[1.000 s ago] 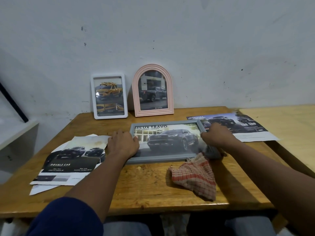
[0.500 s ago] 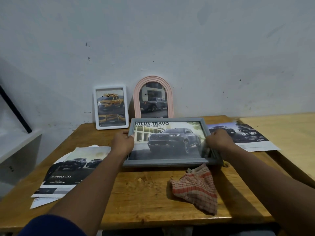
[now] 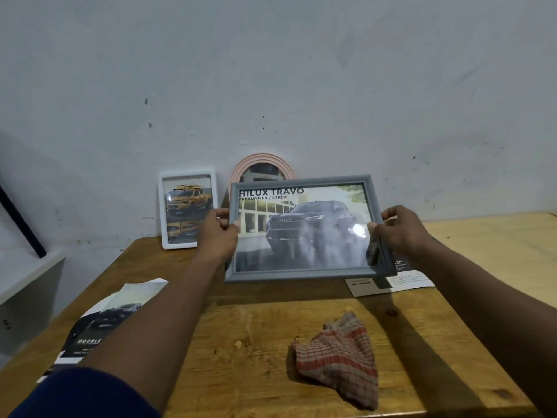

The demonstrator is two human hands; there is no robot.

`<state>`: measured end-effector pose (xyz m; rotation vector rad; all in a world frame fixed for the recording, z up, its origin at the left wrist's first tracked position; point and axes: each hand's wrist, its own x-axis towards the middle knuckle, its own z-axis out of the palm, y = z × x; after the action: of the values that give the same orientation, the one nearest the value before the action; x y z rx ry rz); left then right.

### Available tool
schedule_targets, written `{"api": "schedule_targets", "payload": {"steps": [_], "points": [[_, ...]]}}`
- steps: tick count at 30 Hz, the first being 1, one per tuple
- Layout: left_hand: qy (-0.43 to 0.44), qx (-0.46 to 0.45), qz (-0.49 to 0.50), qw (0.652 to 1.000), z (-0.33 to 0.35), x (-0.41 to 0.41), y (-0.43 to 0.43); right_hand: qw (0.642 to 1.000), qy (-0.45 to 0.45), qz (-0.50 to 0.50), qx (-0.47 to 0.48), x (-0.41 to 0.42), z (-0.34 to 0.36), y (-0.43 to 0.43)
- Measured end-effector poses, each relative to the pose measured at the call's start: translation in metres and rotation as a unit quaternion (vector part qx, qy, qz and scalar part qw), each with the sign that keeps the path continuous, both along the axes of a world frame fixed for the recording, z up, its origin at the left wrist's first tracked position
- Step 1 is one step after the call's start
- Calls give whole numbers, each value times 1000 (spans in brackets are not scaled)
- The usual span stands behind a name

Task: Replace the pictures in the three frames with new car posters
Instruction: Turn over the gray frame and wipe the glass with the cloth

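I hold a grey frame (image 3: 304, 274) with a dark truck poster upright above the wooden table (image 3: 256, 327). My left hand (image 3: 217, 233) grips its left edge and my right hand (image 3: 401, 229) grips its right edge. Behind it, a white frame (image 3: 188, 209) with a yellow truck picture leans on the wall. A pink arched frame (image 3: 262, 164) stands next to it, mostly hidden by the grey frame. Loose car posters (image 3: 108, 321) lie at the table's left, and another poster (image 3: 391, 280) lies at the right under the grey frame.
A red checked cloth (image 3: 340, 357) lies crumpled on the table near the front. A lighter wooden table (image 3: 494, 245) adjoins on the right. A white shelf (image 3: 27, 273) with a dark bar stands at the left.
Both hands have lifted the grey frame off the table and tilted it upright, so it now covers most of the pink frame. The cloth stays where it lay.
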<state>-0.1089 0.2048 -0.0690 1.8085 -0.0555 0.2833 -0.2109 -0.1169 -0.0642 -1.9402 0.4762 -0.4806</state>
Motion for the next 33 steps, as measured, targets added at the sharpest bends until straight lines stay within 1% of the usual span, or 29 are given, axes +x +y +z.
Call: {"api": "schedule_targets", "payload": {"steps": [3, 6, 9, 13, 17, 19, 22, 28, 33], "points": [[-21, 19, -4, 1000, 12, 6, -22, 1000, -15, -2, -8, 4, 15, -19], [-52, 41, 10, 998, 17, 11, -54, 999, -23, -27, -22, 10, 26, -42], [-65, 68, 14, 995, 17, 18, -89, 998, -23, -54, -37, 18, 32, -67], [-57, 92, -19, 994, 9, 33, -137, 994, -26, -92, -44, 37, 32, -103], [-56, 120, -80, 988, 2, 61, -176, 990, -23, -129, -42, 62, 26, -137], [-48, 137, -95, 985, 1, 74, -193, 990, -21, -130, -41, 75, 21, -149], [-40, 177, -85, 980, -1, 87, -215, 992, -14, -114, -46, 93, 11, -160], [-46, 175, -116, 977, -20, 101, -239, 993, -8, -109, -43, 118, -13, -171], [-71, 215, -113, 967, -34, 110, -241, 994, -5, -97, -53, 130, -23, -168]]}}
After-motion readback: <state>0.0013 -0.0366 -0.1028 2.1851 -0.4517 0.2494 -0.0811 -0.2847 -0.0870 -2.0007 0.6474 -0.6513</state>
